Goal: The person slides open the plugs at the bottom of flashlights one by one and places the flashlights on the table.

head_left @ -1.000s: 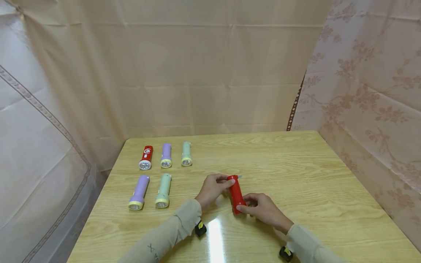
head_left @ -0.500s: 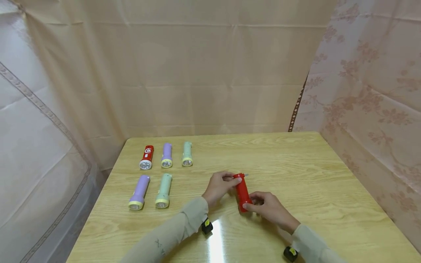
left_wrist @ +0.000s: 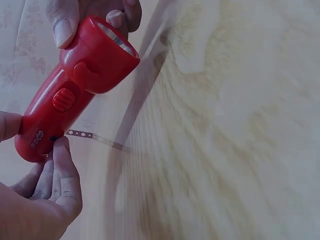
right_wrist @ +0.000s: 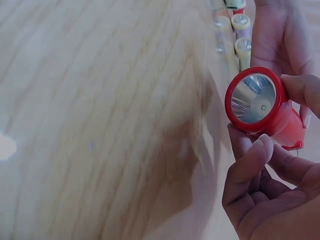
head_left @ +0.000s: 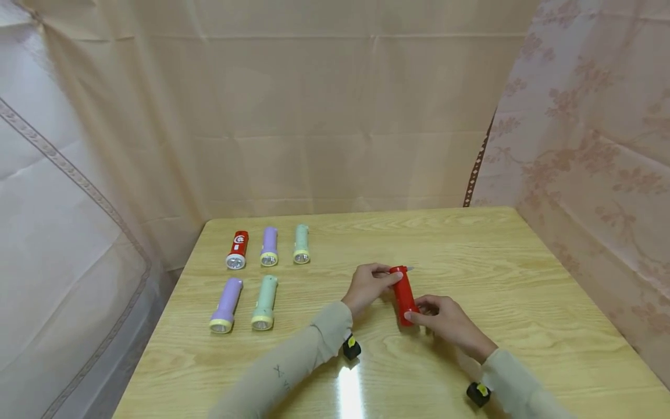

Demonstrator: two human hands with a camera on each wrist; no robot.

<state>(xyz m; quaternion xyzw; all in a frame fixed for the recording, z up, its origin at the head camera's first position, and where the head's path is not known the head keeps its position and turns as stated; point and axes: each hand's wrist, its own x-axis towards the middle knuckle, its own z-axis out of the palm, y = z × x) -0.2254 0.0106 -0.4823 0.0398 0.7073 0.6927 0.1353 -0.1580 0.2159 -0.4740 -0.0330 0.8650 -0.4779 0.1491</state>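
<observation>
Both hands hold a red flashlight (head_left: 404, 295) above the table. My left hand (head_left: 369, 285) pinches its tail end between thumb and fingers. At the lamp end, my right hand (head_left: 450, 320) grips the head with thumb and fingertips. A ribbed switch (left_wrist: 64, 100) shows on the body in the left wrist view. The right wrist view looks into the silvery reflector (right_wrist: 254, 98), which is unlit. A small pale tab (head_left: 410, 268) sticks out at the tail.
At the table's left lie a red flashlight with a white rim (head_left: 238, 250), purple flashlights (head_left: 269, 247) (head_left: 227, 305) and mint green flashlights (head_left: 301, 244) (head_left: 264, 302). Curtains stand behind the wooden table (head_left: 471, 244) and on both sides.
Both hands have moved right and slightly away from me, carrying the red flashlight along between them. Their hold on it looks the same. The other flashlights stay where they lay.
</observation>
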